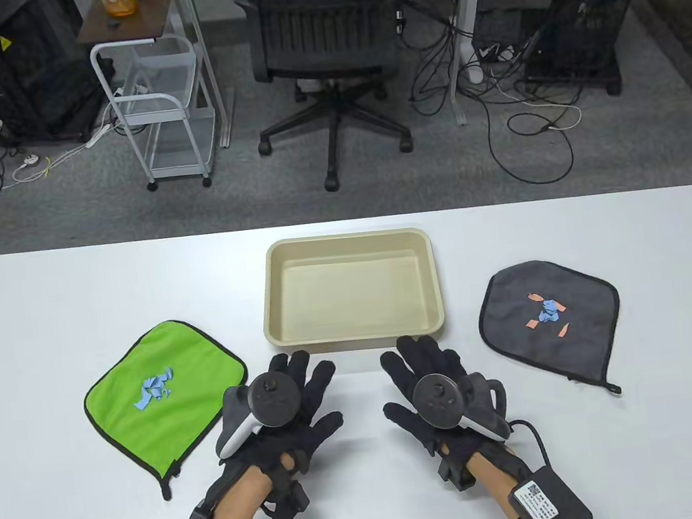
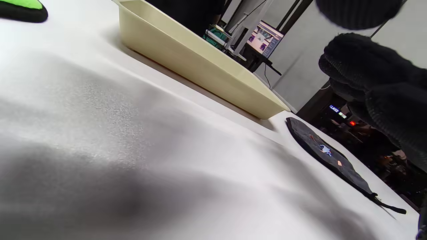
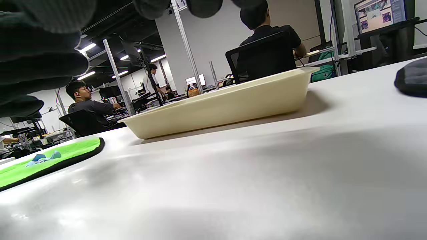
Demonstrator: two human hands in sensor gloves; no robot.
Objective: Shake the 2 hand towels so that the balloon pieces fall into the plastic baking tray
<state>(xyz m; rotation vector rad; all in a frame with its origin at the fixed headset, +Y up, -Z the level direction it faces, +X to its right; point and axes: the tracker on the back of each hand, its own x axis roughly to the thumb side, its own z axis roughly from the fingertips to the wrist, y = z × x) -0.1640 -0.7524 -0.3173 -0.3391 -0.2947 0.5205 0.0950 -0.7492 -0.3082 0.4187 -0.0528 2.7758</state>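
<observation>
Table view: white table fills the lower half of the frame. Beige plastic baking tray sits at centre, nothing visible inside it. Green hand towel lies flat at lower left of the tray, black-edged, with a small cluster of light blue balloon pieces near its middle. Grey hand towel lies flat at right of the tray, carrying blue and orange balloon pieces near its centre; a hanging loop trails from its lower right corner. Left hand and right hand come in from the bottom edge, side by side just below the tray, palms down over bare table between the two towels. Both hands show fingers spread and fairly straight, gripping nothing; neither touches a towel or the tray. A tracker is strapped to the back of each hand. Whether the palms rest on the table or hover cannot be told. Left wrist view: tray runs across the upper middle, grey towel at right, one green corner at upper left. Right wrist view: tray at centre, green towel at lower left. Beyond the table, top centre: an office chair; upper left: a white cart.
</observation>
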